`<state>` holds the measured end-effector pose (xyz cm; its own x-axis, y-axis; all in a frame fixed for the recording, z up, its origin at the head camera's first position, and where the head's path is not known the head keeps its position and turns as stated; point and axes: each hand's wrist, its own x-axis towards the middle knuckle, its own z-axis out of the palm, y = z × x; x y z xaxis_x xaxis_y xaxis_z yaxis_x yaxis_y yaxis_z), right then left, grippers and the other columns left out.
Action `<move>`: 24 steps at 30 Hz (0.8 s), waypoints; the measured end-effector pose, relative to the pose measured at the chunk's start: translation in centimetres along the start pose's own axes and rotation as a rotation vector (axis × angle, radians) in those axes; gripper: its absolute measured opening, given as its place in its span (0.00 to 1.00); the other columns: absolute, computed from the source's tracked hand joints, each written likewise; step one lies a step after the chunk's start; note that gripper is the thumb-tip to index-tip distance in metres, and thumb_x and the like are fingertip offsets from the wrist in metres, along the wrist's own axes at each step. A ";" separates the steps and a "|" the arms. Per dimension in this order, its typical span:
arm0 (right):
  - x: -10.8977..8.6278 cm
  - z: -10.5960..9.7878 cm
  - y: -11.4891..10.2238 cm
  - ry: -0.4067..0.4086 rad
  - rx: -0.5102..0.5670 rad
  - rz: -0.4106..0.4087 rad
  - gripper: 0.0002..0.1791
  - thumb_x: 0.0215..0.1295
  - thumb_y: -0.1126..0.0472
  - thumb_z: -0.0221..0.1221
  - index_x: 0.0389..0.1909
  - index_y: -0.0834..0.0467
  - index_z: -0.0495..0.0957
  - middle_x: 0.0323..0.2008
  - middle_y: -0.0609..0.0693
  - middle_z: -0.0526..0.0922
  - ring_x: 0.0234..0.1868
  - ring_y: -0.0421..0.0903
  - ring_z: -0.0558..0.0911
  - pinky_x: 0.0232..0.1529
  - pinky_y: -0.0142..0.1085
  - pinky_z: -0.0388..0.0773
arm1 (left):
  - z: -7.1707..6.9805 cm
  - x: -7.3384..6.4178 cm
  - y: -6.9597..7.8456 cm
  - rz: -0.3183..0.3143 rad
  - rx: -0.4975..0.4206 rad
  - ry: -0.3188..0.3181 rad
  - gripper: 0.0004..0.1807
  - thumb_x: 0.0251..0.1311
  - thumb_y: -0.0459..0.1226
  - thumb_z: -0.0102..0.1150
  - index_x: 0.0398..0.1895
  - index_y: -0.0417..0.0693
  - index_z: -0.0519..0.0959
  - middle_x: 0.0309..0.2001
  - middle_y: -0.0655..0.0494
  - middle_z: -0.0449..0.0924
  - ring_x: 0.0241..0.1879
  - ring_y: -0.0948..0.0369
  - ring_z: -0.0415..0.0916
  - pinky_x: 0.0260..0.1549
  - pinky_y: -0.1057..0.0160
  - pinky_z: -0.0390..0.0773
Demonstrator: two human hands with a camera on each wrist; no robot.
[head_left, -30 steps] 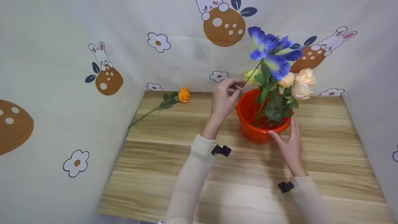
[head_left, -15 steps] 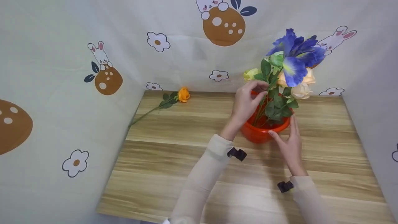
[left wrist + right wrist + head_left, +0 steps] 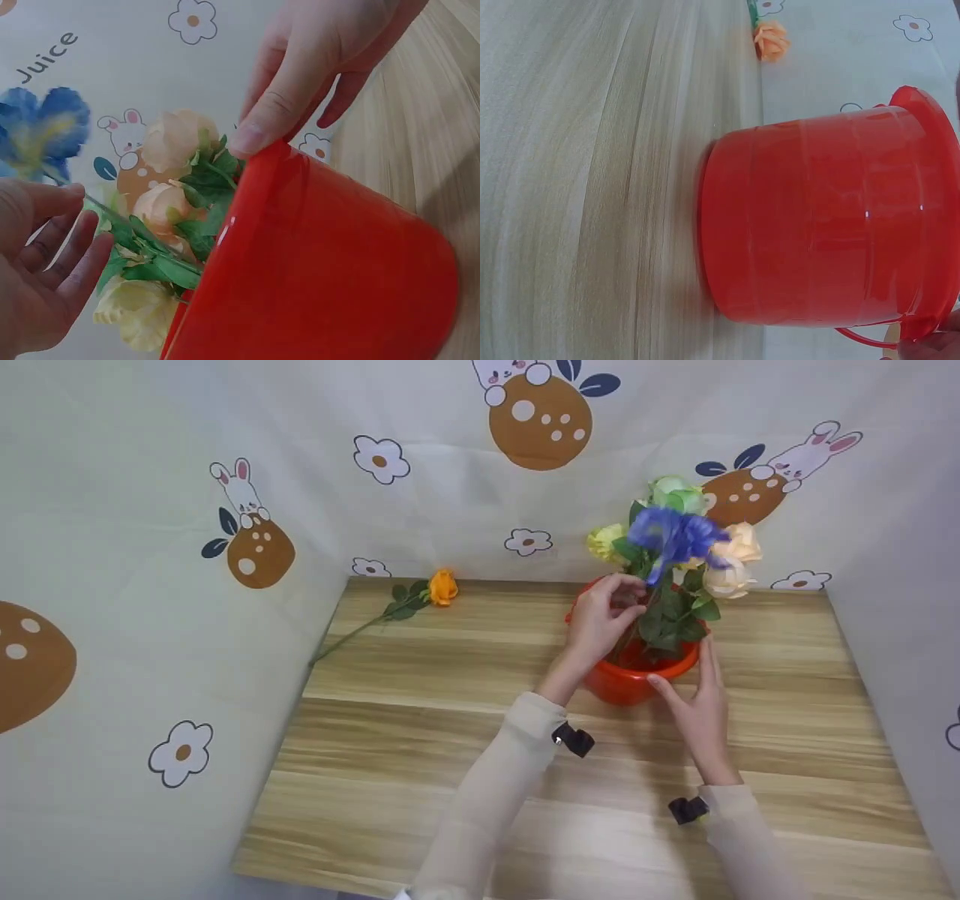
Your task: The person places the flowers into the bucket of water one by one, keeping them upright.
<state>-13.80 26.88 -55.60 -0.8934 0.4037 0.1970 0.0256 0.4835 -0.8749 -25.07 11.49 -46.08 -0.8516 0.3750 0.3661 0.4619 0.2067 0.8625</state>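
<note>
A blue-and-yellow artificial iris (image 3: 671, 536), blurred in the head view, stands over the red bucket (image 3: 630, 686). Its thin stem is pinched between the thumb and fingers of my left hand (image 3: 600, 619), above the bucket's left rim; the left wrist view shows the same blue iris (image 3: 45, 131) just past the fingertips. My right hand (image 3: 701, 712) holds the bucket's near right rim, thumb on the front and fingers along the side. In the bucket stand peach roses (image 3: 739, 544), a pale green rose (image 3: 675, 495) and a yellow flower (image 3: 606, 542) with green leaves.
An orange rose (image 3: 442, 587) with a long leafy stem lies at the back left of the wooden table (image 3: 390, 780). Behind and at the sides hangs a pale cloth (image 3: 435, 510) printed with rabbits and flowers.
My left hand has carried the iris rightward over the bucket and then lowered it, so its bloom now hangs among the other flowers. My right hand has stayed on the rim.
</note>
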 end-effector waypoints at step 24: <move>0.0 0.0 0.0 0.016 0.020 -0.027 0.55 0.58 0.51 0.71 0.80 0.44 0.46 0.81 0.46 0.47 0.80 0.51 0.51 0.79 0.51 0.49 | -7.7 -0.5 -4.2 -0.141 0.019 0.163 0.14 0.59 0.28 0.66 0.49 0.40 0.81 0.46 0.44 0.85 0.43 0.58 0.84 0.44 0.70 0.84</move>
<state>-13.78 26.87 -55.60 -0.8864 0.4033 0.2272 -0.0073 0.4787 -0.8779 -28.48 3.50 -47.20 -0.9363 0.1907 0.2949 0.3383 0.2644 0.9031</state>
